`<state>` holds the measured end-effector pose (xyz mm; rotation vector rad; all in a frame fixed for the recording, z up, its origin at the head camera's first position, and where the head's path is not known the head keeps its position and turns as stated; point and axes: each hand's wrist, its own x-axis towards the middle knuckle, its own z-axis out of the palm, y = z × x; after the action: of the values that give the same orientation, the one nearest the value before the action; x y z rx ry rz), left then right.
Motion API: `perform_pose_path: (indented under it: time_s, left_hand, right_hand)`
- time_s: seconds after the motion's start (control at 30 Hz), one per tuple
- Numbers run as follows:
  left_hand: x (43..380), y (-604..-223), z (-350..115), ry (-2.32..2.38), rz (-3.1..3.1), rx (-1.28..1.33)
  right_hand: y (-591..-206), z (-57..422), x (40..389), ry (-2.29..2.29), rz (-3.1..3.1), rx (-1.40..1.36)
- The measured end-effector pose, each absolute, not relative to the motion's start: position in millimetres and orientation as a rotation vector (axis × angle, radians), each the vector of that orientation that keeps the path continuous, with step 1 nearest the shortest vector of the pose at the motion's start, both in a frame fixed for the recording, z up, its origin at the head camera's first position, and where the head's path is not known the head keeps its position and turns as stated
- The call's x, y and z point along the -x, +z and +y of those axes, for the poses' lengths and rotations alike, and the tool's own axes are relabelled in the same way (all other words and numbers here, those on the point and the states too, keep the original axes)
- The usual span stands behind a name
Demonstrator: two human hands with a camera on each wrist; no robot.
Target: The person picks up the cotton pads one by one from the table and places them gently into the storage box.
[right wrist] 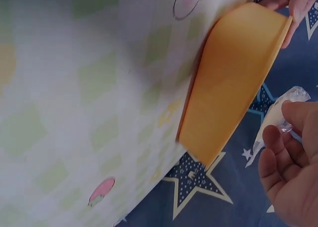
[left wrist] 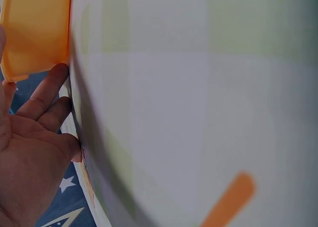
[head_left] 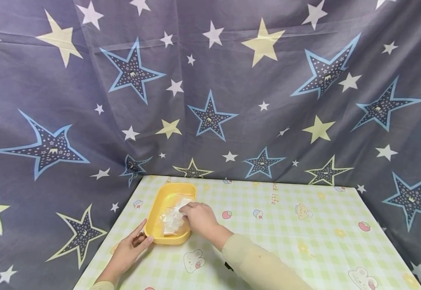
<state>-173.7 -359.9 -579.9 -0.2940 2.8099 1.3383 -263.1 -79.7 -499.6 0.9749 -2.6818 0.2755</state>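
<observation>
A yellow plastic tray (head_left: pixel 172 241) stands at the left of the table, with several clear packets of something white (head_left: pixel 172 221) lying in it. My left hand (head_left: pixel 127 249) holds the near left corner, its thumb and index finger on two sides of the rim; the left wrist view shows other fingertips (left wrist: pixel 59 108) down by the tablecloth. Over the tray's right side, my right hand (head_left: pixel 201 219) pinches a small clear plastic packet (right wrist: pixel 271 120) with pale contents between thumb and fingers. In the right wrist view that packet shows above the tray's rim.
A checked tablecloth (head_left: pixel 279 241) with cartoon prints covers the table. Behind and at both sides hangs a dark curtain (head_left: pixel 210 60) with stars. A small black item (head_left: pixel 228 266) shows beside the right sleeve (head_left: pixel 257 257).
</observation>
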Motion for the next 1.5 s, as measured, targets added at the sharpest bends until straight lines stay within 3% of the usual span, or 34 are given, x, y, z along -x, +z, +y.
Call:
perform_pose_path:
  time_s: [0.6,0.87,1.13,1.5]
  left_hand:
    - [178.3,-579.9,-354.5,1.352,2.808,0.273]
    - [183.3,-581.2,-352.2,1.348,2.809,0.252]
    - [186.8,-579.7,-351.8,1.317,2.799,0.235]
    - [179.1,-574.4,-359.1,1.312,2.787,0.233]
  right_hand:
    - [-509.8,-66.7,259.7,0.221,-2.734,-0.939]
    - [-516.7,-32.9,262.9,0.304,-2.733,-0.896]
    - [-530.0,35.5,267.8,0.389,-2.631,-0.816]
    - [-532.2,204.3,258.0,0.47,-2.755,-0.411]
